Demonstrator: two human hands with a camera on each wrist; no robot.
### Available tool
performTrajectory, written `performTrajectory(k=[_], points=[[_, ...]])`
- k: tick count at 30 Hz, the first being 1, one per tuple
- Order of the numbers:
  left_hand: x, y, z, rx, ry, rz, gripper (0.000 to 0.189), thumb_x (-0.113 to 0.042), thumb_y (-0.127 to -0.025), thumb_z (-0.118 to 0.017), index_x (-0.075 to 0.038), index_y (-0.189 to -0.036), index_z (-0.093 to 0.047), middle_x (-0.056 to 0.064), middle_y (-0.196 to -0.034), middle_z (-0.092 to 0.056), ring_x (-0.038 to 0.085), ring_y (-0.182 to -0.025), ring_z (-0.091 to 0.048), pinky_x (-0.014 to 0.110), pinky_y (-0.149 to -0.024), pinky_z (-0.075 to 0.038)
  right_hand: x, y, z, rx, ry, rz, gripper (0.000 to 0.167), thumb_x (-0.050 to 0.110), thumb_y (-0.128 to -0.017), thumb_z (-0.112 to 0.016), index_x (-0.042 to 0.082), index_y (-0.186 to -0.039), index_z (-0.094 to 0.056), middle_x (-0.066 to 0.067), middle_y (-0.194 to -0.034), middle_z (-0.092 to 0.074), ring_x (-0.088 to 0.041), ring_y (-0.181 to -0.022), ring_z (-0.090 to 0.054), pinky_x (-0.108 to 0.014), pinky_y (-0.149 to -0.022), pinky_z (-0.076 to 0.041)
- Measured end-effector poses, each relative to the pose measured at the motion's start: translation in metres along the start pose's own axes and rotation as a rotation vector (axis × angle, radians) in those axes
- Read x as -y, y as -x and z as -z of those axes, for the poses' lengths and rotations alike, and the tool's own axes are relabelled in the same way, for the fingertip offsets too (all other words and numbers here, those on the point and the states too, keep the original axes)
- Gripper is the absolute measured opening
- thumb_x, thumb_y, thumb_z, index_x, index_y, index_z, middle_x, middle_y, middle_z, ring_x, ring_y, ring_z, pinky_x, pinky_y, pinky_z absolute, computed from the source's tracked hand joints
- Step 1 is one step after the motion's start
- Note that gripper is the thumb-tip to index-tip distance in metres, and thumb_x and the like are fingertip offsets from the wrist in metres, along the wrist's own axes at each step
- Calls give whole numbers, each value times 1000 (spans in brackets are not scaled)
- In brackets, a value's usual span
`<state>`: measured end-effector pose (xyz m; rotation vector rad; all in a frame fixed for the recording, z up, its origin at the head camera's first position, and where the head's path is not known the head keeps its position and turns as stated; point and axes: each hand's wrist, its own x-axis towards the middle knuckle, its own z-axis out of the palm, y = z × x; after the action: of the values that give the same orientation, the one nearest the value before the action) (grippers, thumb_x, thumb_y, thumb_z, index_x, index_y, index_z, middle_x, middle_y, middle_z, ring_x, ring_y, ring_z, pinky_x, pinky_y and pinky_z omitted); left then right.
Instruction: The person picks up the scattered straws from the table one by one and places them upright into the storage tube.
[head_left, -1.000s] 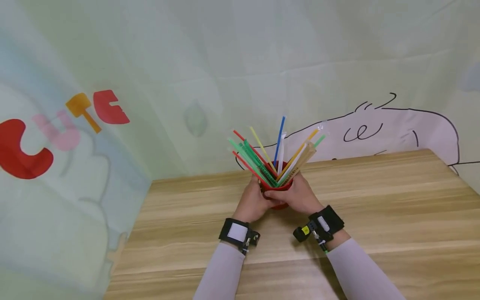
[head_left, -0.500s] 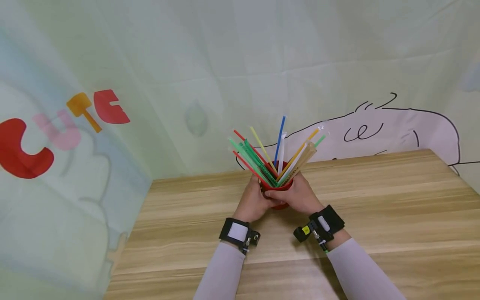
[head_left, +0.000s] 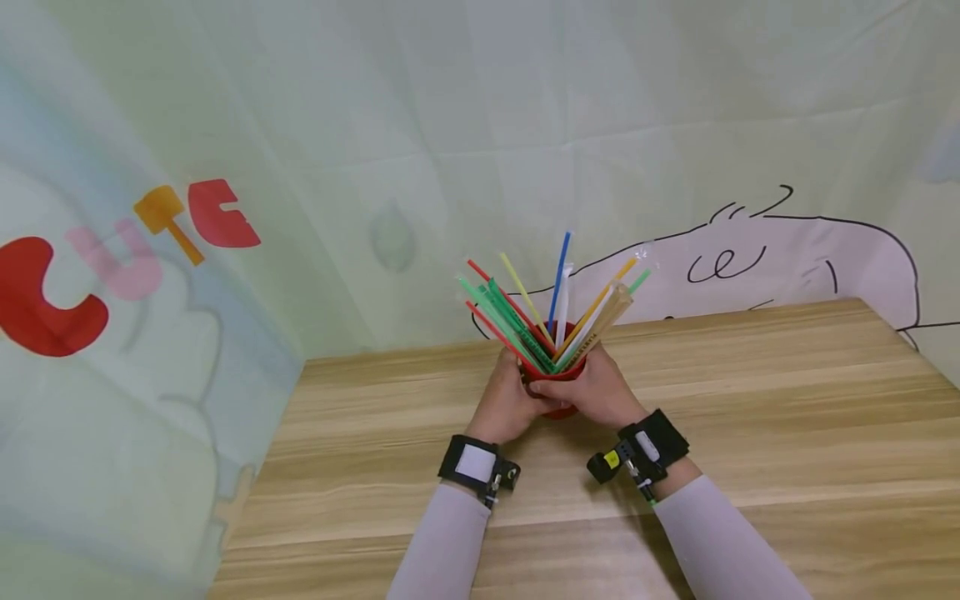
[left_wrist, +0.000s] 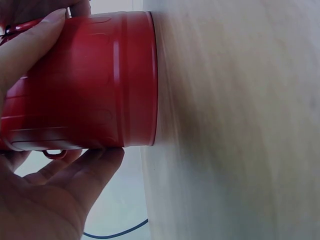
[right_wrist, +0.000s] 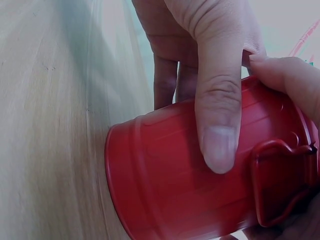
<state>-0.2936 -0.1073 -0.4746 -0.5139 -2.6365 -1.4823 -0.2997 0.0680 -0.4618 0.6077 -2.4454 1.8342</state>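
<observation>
A red pail [head_left: 557, 379] with small wire side loops [right_wrist: 282, 182] stands on the wooden table, gripped from both sides. Many drinking straws [head_left: 555, 325] fan out of its top: red, green, yellow, blue, orange, and some in white or brown paper wrappers. My left hand [head_left: 506, 404] holds the pail's left side, its fingers [left_wrist: 95, 175] curved round the wall and its thumb across the near face. My right hand [head_left: 606, 392] holds the right side, the thumb lying above the left one. The right hand's far fingers are mostly hidden behind the pail.
The wood-grain table [head_left: 375, 467] runs back to a pale cloth backdrop [head_left: 337, 167] with printed letters and a cartoon outline. Black straps [head_left: 472, 462] with small cameras sit on both wrists. A dark cable [left_wrist: 115, 235] shows past the table edge in the left wrist view.
</observation>
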Motion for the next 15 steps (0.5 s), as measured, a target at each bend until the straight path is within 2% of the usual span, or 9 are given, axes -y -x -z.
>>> performTrajectory(k=[10, 15], points=[[5, 2, 7, -8, 38, -34, 94, -24, -78, -93, -31, -154, -37, -1, -150, -47, 16, -137, -47, 44, -120, -42, 2, -5, -7, 13, -30, 4, 81, 26, -77, -93, 23, -144, -48, 0, -137, -60, -25, -127, -56, -50, -112, -44], [6, 1, 12, 2, 38, -64, 96, -31, -76, -94, -32, -154, -37, -4, -150, -47, 16, -138, -46, 46, -121, -41, 4, -6, -7, 38, -72, 18, 80, 25, -77, -94, 21, -143, -49, -1, -136, -60, -24, -126, -56, -49, -113, -43]])
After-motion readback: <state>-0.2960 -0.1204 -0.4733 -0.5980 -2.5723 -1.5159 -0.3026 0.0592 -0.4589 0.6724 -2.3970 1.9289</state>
